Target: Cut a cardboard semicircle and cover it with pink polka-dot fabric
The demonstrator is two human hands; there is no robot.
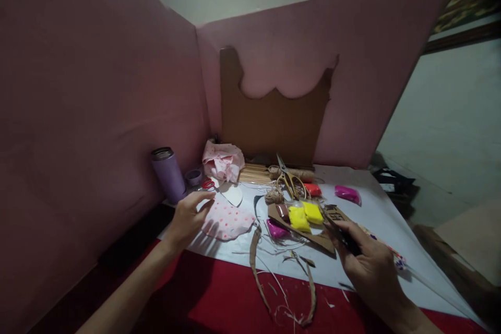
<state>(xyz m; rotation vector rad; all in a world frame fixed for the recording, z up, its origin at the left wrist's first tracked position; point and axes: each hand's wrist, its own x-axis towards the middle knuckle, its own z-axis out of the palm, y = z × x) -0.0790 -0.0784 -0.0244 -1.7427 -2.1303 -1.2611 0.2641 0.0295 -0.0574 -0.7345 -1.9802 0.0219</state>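
My left hand (191,218) is held over the left edge of a piece of pale cloth with pink dots (229,221), thumb and fingers apart and nothing seen between them. Whether the fingertips touch the cloth I cannot tell. In my right hand (370,261) is a slim black tool (346,237), its tip pointing at the clay packets; its exact kind is unclear. Yellow packets (299,219), a brown packet (282,212) and a magenta packet (276,229) lie around a cardboard scrap (321,242). Behind the dotted cloth rests a white rounded cutout (233,194).
Gold-handled scissors (288,180) lean among twine (274,197) and wooden sticks (254,173). A purple tumbler (168,172) and crumpled pink cloth (224,162) stand at the left back. Curved cardboard strips (256,266) lie in front. A large cardboard sheet (274,125) leans against the pink wall.
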